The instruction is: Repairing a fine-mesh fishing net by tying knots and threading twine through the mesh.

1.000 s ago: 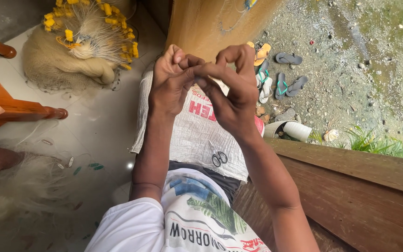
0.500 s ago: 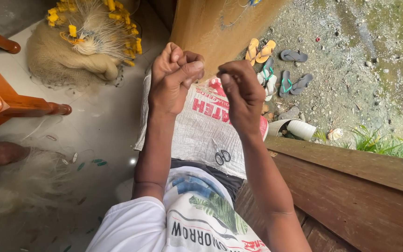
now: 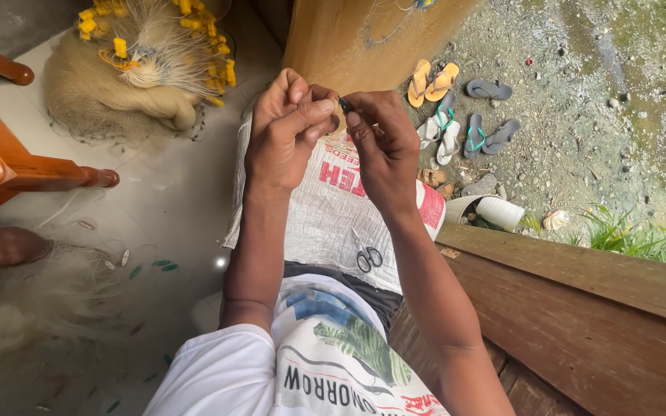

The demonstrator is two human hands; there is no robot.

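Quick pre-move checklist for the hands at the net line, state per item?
1. Both hands meet at one spot: left hand and right hand are raised together, fingers touching. Ok.
2. Small dark piece pinched at the right hand's fingertips. Ok.
3. Line between the fingers visible: too thin to see. Cannot tell.
4. Scissors within reach: lying on the white woven sack over the lap. Ok.
5. Net pile with yellow floats apart from the hands, on the floor ahead. Ok.
6. Loose net by the left side snagged or free: cannot tell.
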